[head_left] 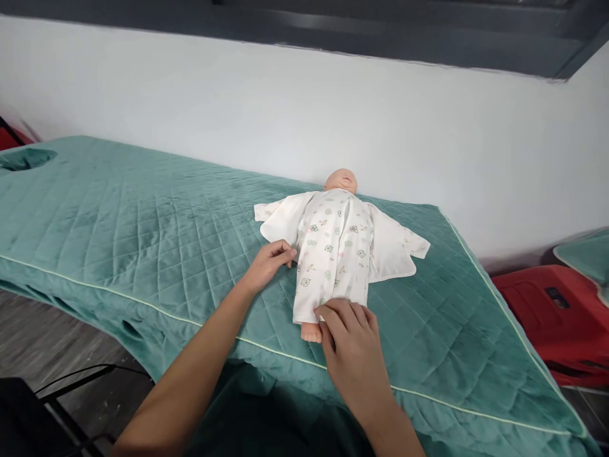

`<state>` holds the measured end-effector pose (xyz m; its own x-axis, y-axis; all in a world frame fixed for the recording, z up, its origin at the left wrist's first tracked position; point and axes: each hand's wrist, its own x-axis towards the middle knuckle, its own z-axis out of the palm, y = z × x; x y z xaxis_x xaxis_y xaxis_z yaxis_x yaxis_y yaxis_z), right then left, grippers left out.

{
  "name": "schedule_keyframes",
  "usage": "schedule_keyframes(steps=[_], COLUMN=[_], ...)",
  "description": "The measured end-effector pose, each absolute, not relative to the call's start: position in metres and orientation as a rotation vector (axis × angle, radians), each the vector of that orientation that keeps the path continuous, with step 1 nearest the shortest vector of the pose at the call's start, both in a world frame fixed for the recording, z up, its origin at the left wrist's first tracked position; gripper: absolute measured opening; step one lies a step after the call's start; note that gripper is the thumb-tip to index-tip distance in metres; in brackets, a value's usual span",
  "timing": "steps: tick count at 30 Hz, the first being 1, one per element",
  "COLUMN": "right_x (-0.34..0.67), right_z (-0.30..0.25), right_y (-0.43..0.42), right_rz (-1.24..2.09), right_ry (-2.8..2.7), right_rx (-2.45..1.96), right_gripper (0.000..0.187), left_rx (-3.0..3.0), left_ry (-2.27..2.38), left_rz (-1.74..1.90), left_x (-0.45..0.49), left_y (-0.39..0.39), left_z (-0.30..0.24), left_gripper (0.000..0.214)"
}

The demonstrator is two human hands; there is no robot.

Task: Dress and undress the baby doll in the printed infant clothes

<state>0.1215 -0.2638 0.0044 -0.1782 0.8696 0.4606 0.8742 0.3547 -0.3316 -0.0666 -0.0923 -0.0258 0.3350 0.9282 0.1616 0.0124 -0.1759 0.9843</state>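
Note:
A baby doll (340,181) lies on its back on a teal quilted table (143,216), its head toward the wall. It wears a white printed garment (333,254) with the sleeves spread out. My left hand (269,261) rests at the garment's left side, with its fingers curled onto the fabric edge. My right hand (354,346) is at the garment's bottom hem, fingers pinched on the cloth beside the doll's bare foot (311,332).
A white wall (285,108) runs just behind the table. There is a face hole (26,157) at the table's far left end. A red object (552,311) stands on the floor to the right. Black cables lie on the floor at lower left.

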Motion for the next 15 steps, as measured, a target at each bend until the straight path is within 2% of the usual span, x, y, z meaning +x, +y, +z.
schedule_keyframes(steps=[15], right_x=[0.121], right_z=[0.018], right_y=[-0.268], right_rz=[0.095], right_ry=[-1.957], right_rx=[-1.329], right_gripper=[0.015], left_rx=[1.483], left_ry=[0.899], left_rz=[1.098], left_x=[-0.066], left_y=[-0.091], left_z=[-0.026], left_gripper=[0.031])
